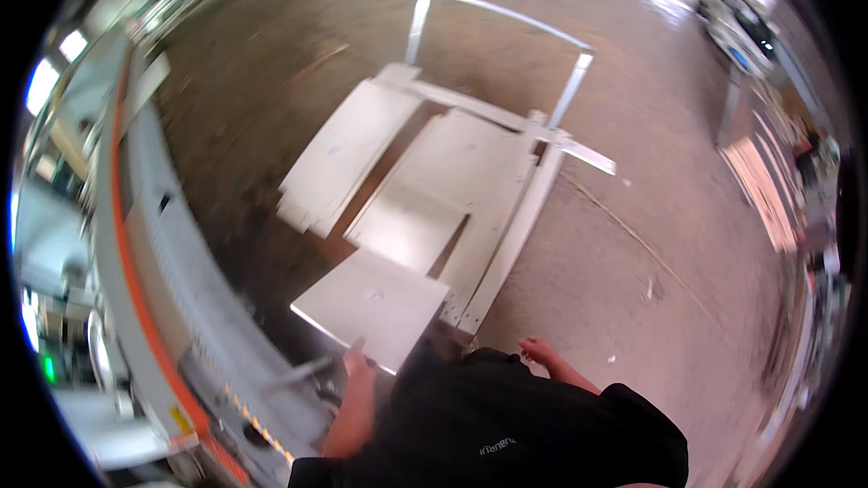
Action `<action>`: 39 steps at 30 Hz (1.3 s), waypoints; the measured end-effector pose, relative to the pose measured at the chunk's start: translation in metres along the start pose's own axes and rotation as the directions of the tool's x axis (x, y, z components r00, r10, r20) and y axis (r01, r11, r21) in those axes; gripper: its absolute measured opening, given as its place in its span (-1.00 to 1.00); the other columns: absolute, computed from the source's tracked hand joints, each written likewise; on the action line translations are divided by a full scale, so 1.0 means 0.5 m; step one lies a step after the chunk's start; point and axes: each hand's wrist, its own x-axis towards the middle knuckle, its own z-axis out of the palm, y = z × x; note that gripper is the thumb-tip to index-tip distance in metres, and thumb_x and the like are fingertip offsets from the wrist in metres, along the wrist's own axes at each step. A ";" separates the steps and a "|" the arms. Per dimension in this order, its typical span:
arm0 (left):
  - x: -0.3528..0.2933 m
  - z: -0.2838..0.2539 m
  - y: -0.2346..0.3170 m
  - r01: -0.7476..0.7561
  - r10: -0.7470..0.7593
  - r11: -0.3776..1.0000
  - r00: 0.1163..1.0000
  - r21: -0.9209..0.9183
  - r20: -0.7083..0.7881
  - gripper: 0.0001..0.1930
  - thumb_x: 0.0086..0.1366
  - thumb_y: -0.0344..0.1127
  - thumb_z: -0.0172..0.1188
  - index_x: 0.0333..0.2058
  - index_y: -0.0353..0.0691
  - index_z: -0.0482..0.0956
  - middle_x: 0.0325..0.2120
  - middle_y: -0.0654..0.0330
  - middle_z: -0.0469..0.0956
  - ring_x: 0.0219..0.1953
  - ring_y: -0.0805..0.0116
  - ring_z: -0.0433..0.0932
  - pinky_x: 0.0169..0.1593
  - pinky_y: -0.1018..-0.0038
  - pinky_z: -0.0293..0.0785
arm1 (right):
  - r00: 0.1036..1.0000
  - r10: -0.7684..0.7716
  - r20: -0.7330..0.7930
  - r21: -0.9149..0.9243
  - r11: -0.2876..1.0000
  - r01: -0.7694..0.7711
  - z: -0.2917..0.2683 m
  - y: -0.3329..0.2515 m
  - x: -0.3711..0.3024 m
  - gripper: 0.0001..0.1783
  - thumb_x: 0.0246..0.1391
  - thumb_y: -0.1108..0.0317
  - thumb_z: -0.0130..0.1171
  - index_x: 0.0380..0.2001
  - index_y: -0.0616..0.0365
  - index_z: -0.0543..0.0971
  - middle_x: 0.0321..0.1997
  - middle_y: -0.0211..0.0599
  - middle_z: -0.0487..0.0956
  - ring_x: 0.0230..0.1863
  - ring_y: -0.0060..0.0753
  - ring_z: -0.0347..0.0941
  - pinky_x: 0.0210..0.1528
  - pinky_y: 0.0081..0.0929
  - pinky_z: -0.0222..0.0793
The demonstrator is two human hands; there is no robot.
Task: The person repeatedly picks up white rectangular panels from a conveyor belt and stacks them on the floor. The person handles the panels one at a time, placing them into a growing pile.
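Note:
A square white panel (375, 298) is held at its near edge by my left hand (356, 358), whose fingers are closed on it. The panel slants in front of me, close to the near end of stacked white boards (452, 163) on a low cart. Whether its far edge rests on the stack I cannot tell. My right hand (537, 350) hangs at my right side over the floor, fingers loosely curled, with nothing visible in it. The cart's metal handle frame (511, 14) rises at the far end. Another pile of white boards (348, 149) lies on the cart's left side.
A long grey machine with an orange strip (136, 280) runs along my left. Long narrow white boards (515, 244) line the cart's right side. A thin strip (633, 235) lies on the concrete floor at right. Farther right are stacked wooden boards (761, 190).

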 end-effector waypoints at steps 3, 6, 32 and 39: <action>-0.159 -0.105 -0.035 -0.076 0.077 0.989 0.997 -0.125 0.005 -0.72 0.33 -0.40 0.23 -0.04 -0.41 0.56 -0.23 0.06 0.64 -0.19 0.19 0.65 -0.15 0.27 0.61 | 0.973 -0.142 0.184 -0.085 0.984 0.159 0.001 -0.140 0.004 -0.61 0.31 -0.02 0.16 -0.28 0.11 0.63 -0.40 -0.39 0.63 -0.42 -0.52 0.50 -0.36 -0.46 0.46; -0.298 -0.198 -0.078 -0.091 0.115 0.968 0.989 -0.235 0.090 -0.66 0.38 -0.31 0.14 0.02 -0.44 0.55 -0.13 0.02 0.64 -0.10 0.13 0.65 0.00 0.21 0.60 | 0.913 -0.211 0.348 -0.141 0.951 0.274 0.047 -0.257 0.017 -0.60 0.34 -0.05 0.13 -0.20 0.09 0.63 -0.27 -0.41 0.65 -0.29 -0.48 0.54 -0.22 -0.46 0.46; -0.623 -0.793 -0.170 -0.683 0.425 0.567 0.721 -0.460 -0.546 -0.58 0.40 -0.20 0.24 0.08 -0.42 0.49 -0.10 0.00 0.65 -0.12 0.19 0.68 0.02 0.21 0.64 | 0.402 0.024 0.915 -0.108 0.976 0.188 1.055 -0.458 -0.396 -0.36 0.16 0.28 0.43 0.26 0.18 0.46 0.24 -0.28 0.54 0.27 -0.26 0.42 0.39 -0.24 0.27; -0.623 -0.899 -0.148 0.073 0.577 0.769 0.348 0.635 -0.739 -0.28 0.27 0.04 0.32 0.23 -0.33 0.37 -0.07 -0.11 0.62 -0.06 -0.09 0.62 -0.01 0.13 0.55 | 0.485 0.170 0.858 -0.320 0.915 0.245 1.252 -0.450 -0.428 -0.61 0.22 0.07 0.38 -0.01 -0.01 0.57 -0.10 -0.47 0.60 -0.14 -0.49 0.52 -0.18 -0.43 0.48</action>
